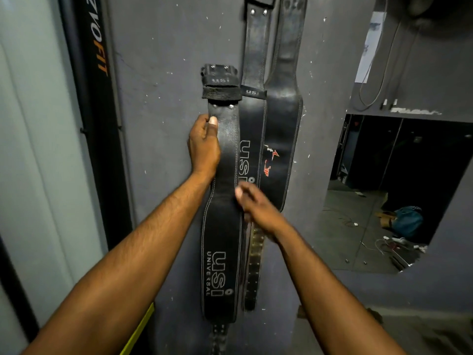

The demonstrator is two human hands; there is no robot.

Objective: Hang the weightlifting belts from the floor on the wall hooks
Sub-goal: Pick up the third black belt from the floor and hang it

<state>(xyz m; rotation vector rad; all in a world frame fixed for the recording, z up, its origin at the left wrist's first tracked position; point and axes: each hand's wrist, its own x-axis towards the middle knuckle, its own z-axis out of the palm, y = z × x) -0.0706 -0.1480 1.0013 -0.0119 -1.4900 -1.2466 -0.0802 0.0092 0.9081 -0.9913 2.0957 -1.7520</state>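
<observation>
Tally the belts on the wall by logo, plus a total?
USI-lettered belts: 2, the front USI belt and the rear USI belt
Red-logo belt: 1
Total: 3 belts, all black

Front belt (221,239) held flat against wall (158,73), taken as landmark. Left hand (204,147) wrapped round its left edge, near top. Right hand (256,203) set at its right edge, lower down; grip blurred. Middle belt (252,129) hung just right of front belt, edges touching, top reaching higher. Right belt (281,124) hung beyond that, farther right. Studded strap (253,265) hung behind front belt's lower right edge. Post (94,85) stood well left. Mirror (384,188) mounted well right.
</observation>
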